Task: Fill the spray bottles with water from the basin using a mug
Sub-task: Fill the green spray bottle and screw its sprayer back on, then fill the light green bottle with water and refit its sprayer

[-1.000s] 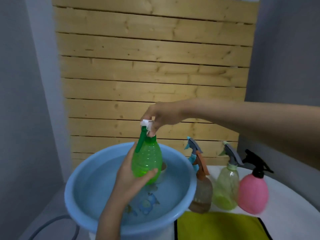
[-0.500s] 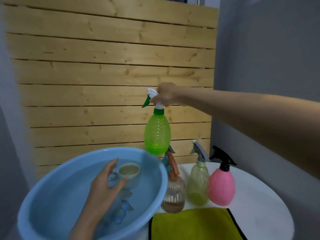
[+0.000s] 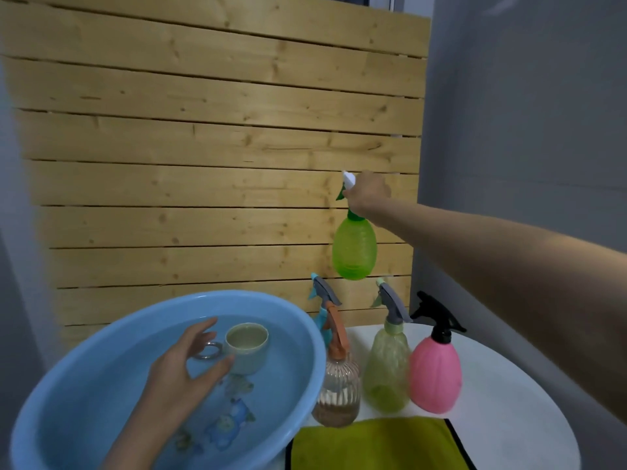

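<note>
now the right hand [image 3: 368,193] is gripping the green bottle [image 3: 354,249] by its sprayer, holding it above the desk [image 3: 509,385]; the open left hand [image 3: 183,366] is hovering at the mug [image 3: 247,349] in the basin [image 3: 217,296]. next, likely: setting it down, then scooping.

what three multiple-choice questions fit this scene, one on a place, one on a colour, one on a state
1. Where is the mug? A on a shelf B in the basin C on the floor
2. What colour is the bottle in the right hand? A pink B blue C green
3. How is the left hand? A open B a fist C gripping a spoon
Answers: B, the mug sits in the basin's water; C, the bottle it holds is green; A, its fingers are spread beside the mug.
</note>
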